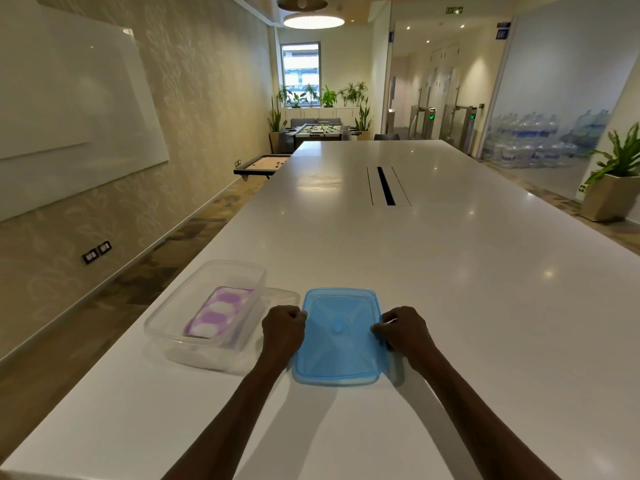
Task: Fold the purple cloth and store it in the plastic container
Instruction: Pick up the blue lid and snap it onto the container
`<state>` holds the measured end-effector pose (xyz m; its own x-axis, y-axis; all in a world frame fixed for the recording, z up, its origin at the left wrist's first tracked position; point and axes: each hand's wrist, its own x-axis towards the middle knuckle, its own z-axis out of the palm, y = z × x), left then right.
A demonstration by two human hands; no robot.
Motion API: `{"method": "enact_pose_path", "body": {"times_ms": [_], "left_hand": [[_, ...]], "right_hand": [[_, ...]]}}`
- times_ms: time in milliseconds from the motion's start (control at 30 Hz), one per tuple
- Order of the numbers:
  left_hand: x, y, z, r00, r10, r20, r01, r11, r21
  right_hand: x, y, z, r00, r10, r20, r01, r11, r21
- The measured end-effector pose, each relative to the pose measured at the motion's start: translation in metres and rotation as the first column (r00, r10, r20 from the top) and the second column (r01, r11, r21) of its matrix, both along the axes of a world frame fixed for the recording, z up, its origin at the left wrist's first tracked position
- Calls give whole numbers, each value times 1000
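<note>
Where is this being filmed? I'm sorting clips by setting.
Probably an office meeting or break room: a long white conference table, a wall whiteboard, and a foosball table beside potted plants.

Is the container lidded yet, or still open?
Open. The plastic container has no cover, with the folded purple cloth inside. Both hands grip the blue lid beside it on the table.

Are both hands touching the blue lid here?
Touching. The head view shows the left hand curled over the left edge of the blue lid and the right hand gripping its right edge, fingers overlapping the plastic.
</note>
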<state>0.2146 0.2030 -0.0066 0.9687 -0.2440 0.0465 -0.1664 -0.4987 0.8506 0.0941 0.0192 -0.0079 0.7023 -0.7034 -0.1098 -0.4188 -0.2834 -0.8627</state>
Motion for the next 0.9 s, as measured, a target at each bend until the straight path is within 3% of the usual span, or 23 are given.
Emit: {"method": "enact_pose_path", "body": {"times_ms": [167,367,667,767,900], "left_hand": [[2,0,20,986,-21,-165,-37,941,-338],[5,0,46,964,-102,-244,-31,872,-488],[6,-9,74,973,-147,-179,23,830,-558],[7,-9,82,985,-157,-76,93,840,-535],[8,-9,91,966,-255,48,245,834,-494]], "right_hand": [[-6,0,23,982,-23,190,-16,979,201],[-11,-4,46,937,-7,350,-118,934,336],[-9,-6,58,882,13,471,-146,958,246],[-10,-8,64,872,12,489,-121,974,193],[-10,-15,72,896,32,443,15,994,-104]]}}
